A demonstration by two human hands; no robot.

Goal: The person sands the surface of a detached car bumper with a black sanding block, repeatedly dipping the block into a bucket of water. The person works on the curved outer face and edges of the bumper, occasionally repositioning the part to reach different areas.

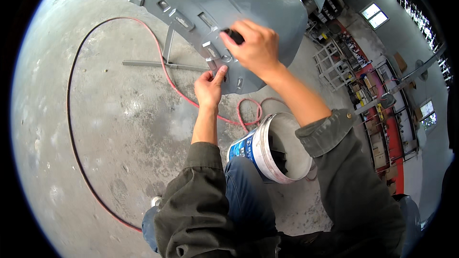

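A large grey panel (pixel 258 0), shaped like a car bumper, spans the upper middle, with a row of slots and raised tabs along its near edge. My left hand (pixel 209 87) grips that edge near its right end. The thumb lies on the top face and the fingers are curled at the rim. My right hand (pixel 258 48) is closed round a short black tool (pixel 234 36) over the panel, just above and right of my left hand. The black end sticks out toward the slots; my fingers hide the rest, so its exact kind does not show.
A white and blue bucket (pixel 264 148) with dark pieces inside stands by my knee. A red hose (pixel 71 91) loops over the concrete floor (pixel 143 134). Metal stand legs (pixel 165 63) show below the panel. Shelves with boxes (pixel 377 129) and a white frame (pixel 331 66) stand at right.
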